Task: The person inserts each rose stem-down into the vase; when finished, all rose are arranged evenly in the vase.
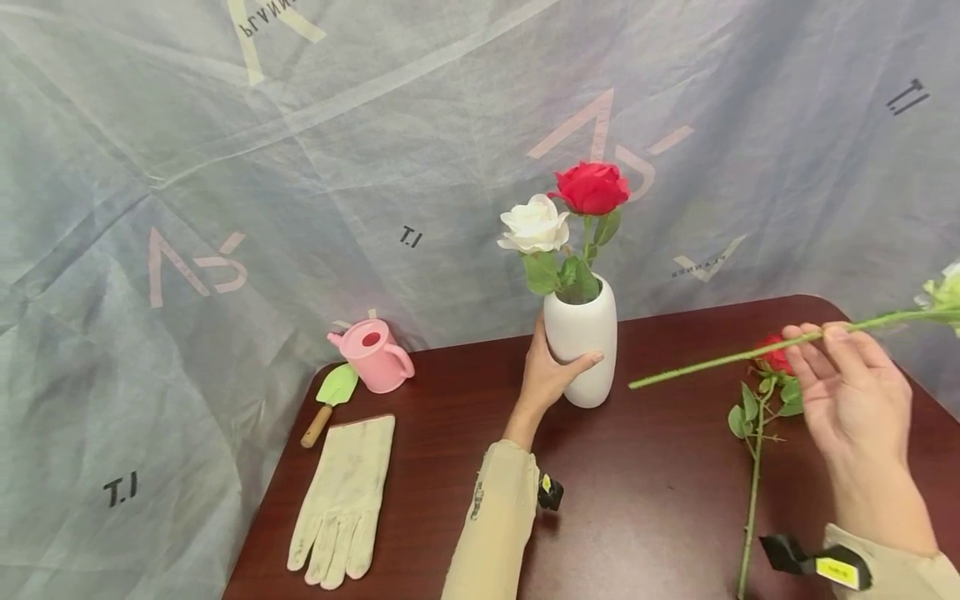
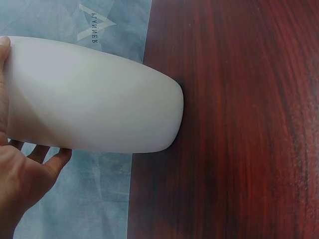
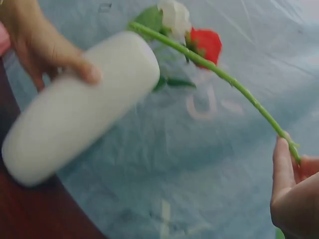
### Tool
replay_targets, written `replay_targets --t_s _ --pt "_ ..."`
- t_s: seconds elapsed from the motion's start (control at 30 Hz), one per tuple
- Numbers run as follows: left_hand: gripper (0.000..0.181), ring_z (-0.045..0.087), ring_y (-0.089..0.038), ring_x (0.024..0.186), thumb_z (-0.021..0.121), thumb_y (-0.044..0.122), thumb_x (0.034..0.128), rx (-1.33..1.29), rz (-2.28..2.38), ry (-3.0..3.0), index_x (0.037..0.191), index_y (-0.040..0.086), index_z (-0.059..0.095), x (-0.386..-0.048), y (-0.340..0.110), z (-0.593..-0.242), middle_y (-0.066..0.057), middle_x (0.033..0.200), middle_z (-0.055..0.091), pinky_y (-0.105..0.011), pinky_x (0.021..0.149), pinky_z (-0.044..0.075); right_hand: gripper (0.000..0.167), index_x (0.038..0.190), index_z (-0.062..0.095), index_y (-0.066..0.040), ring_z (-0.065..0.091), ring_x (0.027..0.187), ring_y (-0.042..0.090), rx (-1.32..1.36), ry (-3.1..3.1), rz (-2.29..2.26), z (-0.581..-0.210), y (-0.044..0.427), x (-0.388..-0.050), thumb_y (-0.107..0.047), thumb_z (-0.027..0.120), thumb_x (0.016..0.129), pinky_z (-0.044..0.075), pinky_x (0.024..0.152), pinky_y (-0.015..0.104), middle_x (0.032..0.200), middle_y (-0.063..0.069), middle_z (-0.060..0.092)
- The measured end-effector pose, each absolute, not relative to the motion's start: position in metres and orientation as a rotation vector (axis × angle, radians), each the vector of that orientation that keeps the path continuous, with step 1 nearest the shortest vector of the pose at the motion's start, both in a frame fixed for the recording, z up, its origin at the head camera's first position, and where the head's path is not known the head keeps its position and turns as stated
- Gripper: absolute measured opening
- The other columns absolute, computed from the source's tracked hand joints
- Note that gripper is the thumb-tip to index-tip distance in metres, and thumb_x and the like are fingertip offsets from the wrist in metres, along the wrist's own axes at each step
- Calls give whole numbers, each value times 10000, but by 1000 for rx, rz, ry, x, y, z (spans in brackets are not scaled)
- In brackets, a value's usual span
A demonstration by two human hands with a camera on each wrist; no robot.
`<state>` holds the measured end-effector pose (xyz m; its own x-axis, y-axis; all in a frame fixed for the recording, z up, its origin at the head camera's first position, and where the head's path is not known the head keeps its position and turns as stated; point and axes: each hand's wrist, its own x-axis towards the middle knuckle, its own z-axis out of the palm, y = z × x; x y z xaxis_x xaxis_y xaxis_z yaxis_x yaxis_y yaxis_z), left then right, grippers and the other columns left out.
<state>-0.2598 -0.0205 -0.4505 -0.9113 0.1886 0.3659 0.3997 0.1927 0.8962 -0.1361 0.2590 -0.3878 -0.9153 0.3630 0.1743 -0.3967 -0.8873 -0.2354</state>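
A white vase (image 1: pixel 588 342) stands upright on the table, with a white rose (image 1: pixel 535 225) and a red rose (image 1: pixel 592 188) in its mouth. My left hand (image 1: pixel 551 367) grips the vase around its left side, thumb across the front. In the left wrist view the vase (image 2: pixel 94 94) shows its base on the tabletop. My right hand (image 1: pixel 855 400) pinches the green stem (image 1: pixel 712 362) of another flower, its bare end pointing left toward the vase. That flower's pale bloom (image 1: pixel 948 292) is cut off by the right edge. The right wrist view shows the stem (image 3: pixel 239 87) between thumb and fingers.
Another red rose (image 1: pixel 776 356) lies on the table (image 1: pixel 637 500), partly behind my right hand. At the left are a pink watering can (image 1: pixel 375 358), a green trowel (image 1: pixel 336 385) with a wooden handle and a cream glove (image 1: pixel 345 492). Grey printed cloth (image 1: pixel 420 150) hangs behind.
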Motion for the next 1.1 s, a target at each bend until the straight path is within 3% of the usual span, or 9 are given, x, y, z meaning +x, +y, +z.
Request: replay_targets --t_s 0.27,0.7,0.93,1.1 --pt "994 530 -108 1045 832 266 696 -576 -1815 -2272 1438 439 193 -259 -19 -450 81 1238 504 -345 827 463 70 835 512 129 656 777 379 24 -298 2658 -353 227 -164 94 551 882 543 637 402 773 282 618" --pt "1008 532 -106 1045 829 312 692 -550 -1795 -2305 1438 457 167 -259 -20 -450 81 1254 490 -341 807 470 250 920 535 76 641 892 344 -19 -640 2439 -331 191 -196 22 727 770 501 769 379 873 231 619" --pt "962 543 -163 1028 816 196 713 -575 -1799 -2261 1466 291 226 -241 -21 -427 -8 1238 512 -363 798 470 249 895 546 87 650 861 326 5 -785 2377 -332 179 -208 -4 739 767 505 780 361 850 223 620" --pt "959 544 -160 1021 822 192 708 -557 -1796 -2262 1463 288 238 -239 -21 -423 -5 1225 521 -362 805 467 209 891 557 97 652 831 309 73 -930 2309 -332 169 -214 -7 710 795 518 764 337 845 219 633"
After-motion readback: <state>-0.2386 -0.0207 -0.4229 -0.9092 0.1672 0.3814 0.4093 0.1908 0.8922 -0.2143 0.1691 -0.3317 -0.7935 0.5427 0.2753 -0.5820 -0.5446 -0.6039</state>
